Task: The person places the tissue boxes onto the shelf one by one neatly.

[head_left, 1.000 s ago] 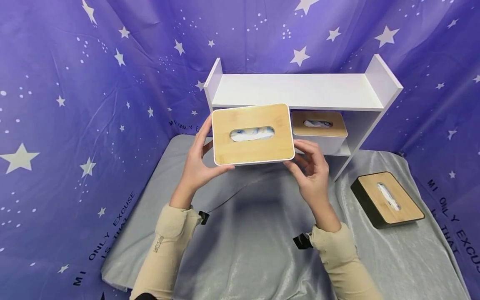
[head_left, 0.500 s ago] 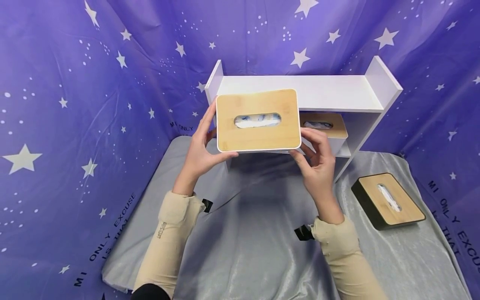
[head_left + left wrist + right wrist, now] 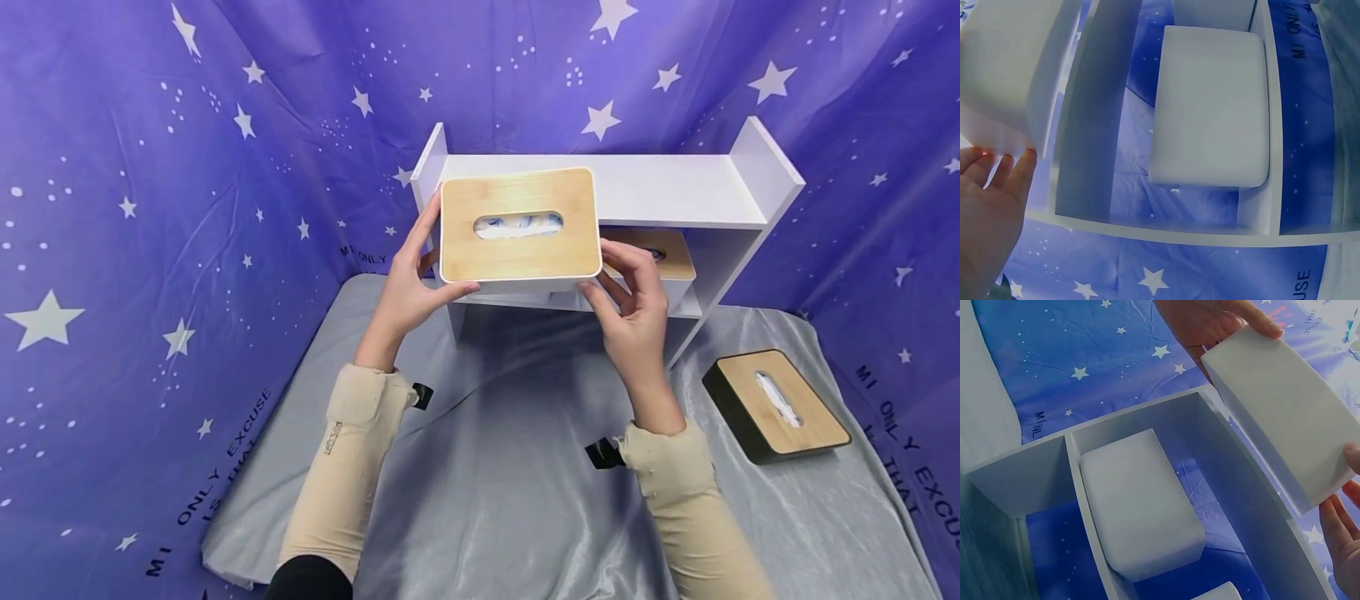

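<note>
A white tissue box (image 3: 521, 257) with a light bamboo lid is held up in front of the shelf, tissue showing in its oval slot. My left hand (image 3: 408, 292) grips its left end, thumb at the front lower edge and fingers along the side. At the right end, my right hand (image 3: 633, 308) pinches the near corner between thumb and fingers. In the head view the box overlaps the upper board of the white shelf (image 3: 667, 187). Both wrist views show its plain white side, with the held box (image 3: 1291, 406) outside the shelf, beside the upper board.
On the lower shelf level stand two more white boxes, one bamboo-topped box (image 3: 678, 250) at right and another white box (image 3: 1141, 506) at left, mostly hidden in the head view. A black tissue box (image 3: 780, 400) lies on the grey cloth (image 3: 510, 467). Star-printed purple curtains (image 3: 285, 108) surround everything.
Both hands have raised the tissue box up and away toward the shelf, slightly rightward. It now covers more of the upper board. The black tissue box has stayed put.
</note>
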### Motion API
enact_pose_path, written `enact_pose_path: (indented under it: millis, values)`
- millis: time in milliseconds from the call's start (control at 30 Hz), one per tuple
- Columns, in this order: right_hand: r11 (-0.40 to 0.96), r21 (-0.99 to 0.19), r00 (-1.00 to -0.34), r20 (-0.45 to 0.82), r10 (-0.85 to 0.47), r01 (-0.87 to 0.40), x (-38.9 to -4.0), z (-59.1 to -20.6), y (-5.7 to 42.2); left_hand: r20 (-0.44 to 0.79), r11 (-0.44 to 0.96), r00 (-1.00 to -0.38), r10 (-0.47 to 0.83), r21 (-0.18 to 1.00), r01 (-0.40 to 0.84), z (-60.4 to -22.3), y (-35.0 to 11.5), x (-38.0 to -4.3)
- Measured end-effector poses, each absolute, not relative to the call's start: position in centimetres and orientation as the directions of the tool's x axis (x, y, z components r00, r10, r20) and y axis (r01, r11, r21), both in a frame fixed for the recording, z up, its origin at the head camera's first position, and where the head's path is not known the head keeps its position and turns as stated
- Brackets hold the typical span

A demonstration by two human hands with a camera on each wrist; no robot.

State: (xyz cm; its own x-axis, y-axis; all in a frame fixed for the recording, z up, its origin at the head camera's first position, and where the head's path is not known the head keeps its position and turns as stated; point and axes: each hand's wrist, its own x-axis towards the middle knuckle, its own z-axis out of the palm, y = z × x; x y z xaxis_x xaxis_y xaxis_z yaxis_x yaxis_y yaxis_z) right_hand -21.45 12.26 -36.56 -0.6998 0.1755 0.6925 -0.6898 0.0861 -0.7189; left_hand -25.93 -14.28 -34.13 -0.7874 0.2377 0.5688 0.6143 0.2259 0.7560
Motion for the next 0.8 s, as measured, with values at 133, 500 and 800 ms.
enact_pose_path:
  millis: [133, 500, 800]
  values:
    - [0.090, -0.731, -0.711, 0.680, 0.176, -0.677, -21.7, -36.6, 12.1, 0.552, 0.210, -0.803, 0.228, 0.777, 0.594, -34.5, -14.3, -26.4]
    - [0.076, -0.744, -0.719, 0.664, 0.205, -0.664, -22.2, -36.6, 11.9, 0.589, 0.188, -0.788, 0.178, 0.766, 0.615, -34.6, -13.7, -26.4]
    - [0.062, -0.745, -0.719, 0.660, 0.219, -0.665, -22.6, -36.2, 11.5, 0.617, 0.246, -0.786, 0.043, 0.756, 0.607, -34.1, -13.1, -25.7]
